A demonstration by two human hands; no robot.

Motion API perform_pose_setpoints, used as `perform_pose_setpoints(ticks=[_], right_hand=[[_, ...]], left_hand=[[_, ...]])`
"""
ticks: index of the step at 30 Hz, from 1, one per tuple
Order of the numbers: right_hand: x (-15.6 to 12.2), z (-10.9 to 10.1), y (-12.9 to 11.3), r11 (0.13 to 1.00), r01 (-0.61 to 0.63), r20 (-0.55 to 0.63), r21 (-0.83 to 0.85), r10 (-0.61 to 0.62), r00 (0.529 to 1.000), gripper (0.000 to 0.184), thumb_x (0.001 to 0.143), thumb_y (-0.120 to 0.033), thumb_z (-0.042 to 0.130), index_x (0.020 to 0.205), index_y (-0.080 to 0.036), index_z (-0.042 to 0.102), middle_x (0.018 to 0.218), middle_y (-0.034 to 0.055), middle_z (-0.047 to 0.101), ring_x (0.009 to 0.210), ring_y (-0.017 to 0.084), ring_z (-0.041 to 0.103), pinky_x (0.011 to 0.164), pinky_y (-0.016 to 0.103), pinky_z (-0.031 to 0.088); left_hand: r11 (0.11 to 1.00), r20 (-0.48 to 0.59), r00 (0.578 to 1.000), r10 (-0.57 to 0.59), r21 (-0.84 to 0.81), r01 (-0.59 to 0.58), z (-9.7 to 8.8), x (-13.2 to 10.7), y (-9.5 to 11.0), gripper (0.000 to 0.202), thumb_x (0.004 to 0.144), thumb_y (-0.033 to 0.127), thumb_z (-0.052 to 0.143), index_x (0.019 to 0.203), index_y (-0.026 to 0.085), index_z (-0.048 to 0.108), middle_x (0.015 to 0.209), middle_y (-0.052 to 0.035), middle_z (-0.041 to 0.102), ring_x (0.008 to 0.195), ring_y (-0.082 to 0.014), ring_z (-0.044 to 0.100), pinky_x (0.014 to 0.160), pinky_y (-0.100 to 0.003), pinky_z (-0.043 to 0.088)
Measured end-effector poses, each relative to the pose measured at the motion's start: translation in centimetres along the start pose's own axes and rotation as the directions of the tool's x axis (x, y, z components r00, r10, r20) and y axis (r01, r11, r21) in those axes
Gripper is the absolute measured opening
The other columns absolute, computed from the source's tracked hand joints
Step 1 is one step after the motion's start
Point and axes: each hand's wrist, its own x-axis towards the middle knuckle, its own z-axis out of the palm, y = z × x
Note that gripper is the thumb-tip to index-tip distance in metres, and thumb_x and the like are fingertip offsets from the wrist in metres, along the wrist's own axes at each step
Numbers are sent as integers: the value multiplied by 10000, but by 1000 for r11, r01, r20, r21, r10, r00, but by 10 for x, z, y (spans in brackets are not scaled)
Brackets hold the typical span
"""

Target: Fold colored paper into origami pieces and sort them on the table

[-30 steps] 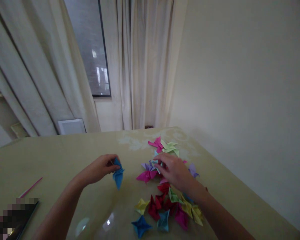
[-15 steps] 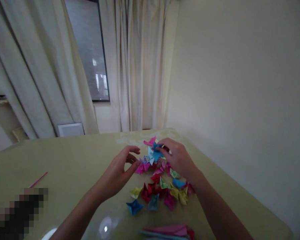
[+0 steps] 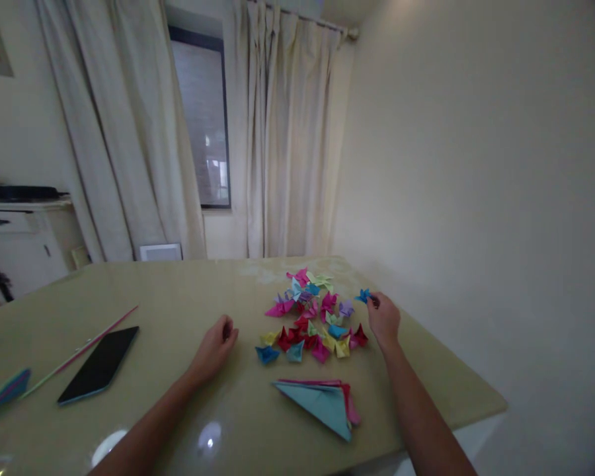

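A heap of small folded paper pieces (image 3: pixel 312 320) in pink, red, blue, yellow, green and purple lies on the tan table (image 3: pixel 188 311). My right hand (image 3: pixel 384 320) is at the heap's right edge, fingers pinched on a small blue folded piece (image 3: pixel 363 295) held just above the table. My left hand (image 3: pixel 215 347) rests on the table left of the heap, fingers curled loosely, with nothing visible in it. A stack of folded paper triangles (image 3: pixel 322 402), light blue on top with pink beneath, lies nearer me.
A black phone (image 3: pixel 99 363) and a thin pink stick (image 3: pixel 82 347) lie at the left. Blue and pink paper (image 3: pixel 2 391) sits at the far left edge. Curtains, a window and a white cabinet (image 3: pixel 20 244) stand beyond the table; a wall runs along the right.
The camera pulled back and up. My right hand moved from the heap's top to its right side holding a blue piece. My left hand drew back from the heap and curled.
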Motion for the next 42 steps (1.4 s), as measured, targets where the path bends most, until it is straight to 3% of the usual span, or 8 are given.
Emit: perform_pose_setpoints(ticks=[5, 8, 17, 21, 42], right_hand=[[-4, 12, 17, 994, -56, -37, 99, 60, 997, 308, 849, -314, 554, 987, -156, 780, 965, 133, 801, 852, 257, 718, 787, 334, 507], [-4, 22, 26, 982, -129, -63, 139, 138, 988, 245, 808, -310, 601, 913, -182, 780, 875, 111, 805, 791, 257, 722, 721, 325, 505], [-9, 44, 43, 946, -254, -80, 203, 274, 958, 228, 796, -286, 661, 965, -183, 774, 919, 97, 812, 845, 234, 733, 772, 307, 525], [-9, 46, 47, 942, -265, -77, 208, 286, 955, 237, 811, -299, 665, 977, -171, 776, 943, 105, 813, 878, 237, 740, 807, 309, 538], [-9, 40, 44, 926, -306, -38, 219, 322, 946, 309, 812, -335, 646, 1016, -161, 800, 974, 129, 815, 905, 274, 750, 809, 330, 536]], left_hand=[[968, -28, 999, -34, 248, 40, -6, 2, -4, 303, 923, 331, 357, 653, 252, 246, 585, 56, 294, 587, -133, 334, 599, -269, 258], [949, -5, 999, -34, 314, 33, -7, 3, -8, 331, 908, 287, 380, 611, 241, 243, 572, 54, 265, 576, -126, 291, 598, -281, 213], [862, 250, 968, -16, 495, -114, -4, -7, 6, 254, 903, 204, 488, 653, 214, 524, 654, -10, 591, 653, -156, 520, 631, -296, 234], [839, 284, 958, -29, 528, -131, -7, -7, 9, 274, 945, 207, 448, 720, 216, 604, 741, -40, 679, 720, -175, 596, 654, -294, 272], [813, 361, 932, -33, 553, -186, -10, -10, 21, 298, 968, 187, 443, 767, 220, 660, 810, -68, 748, 783, -194, 676, 667, -291, 316]])
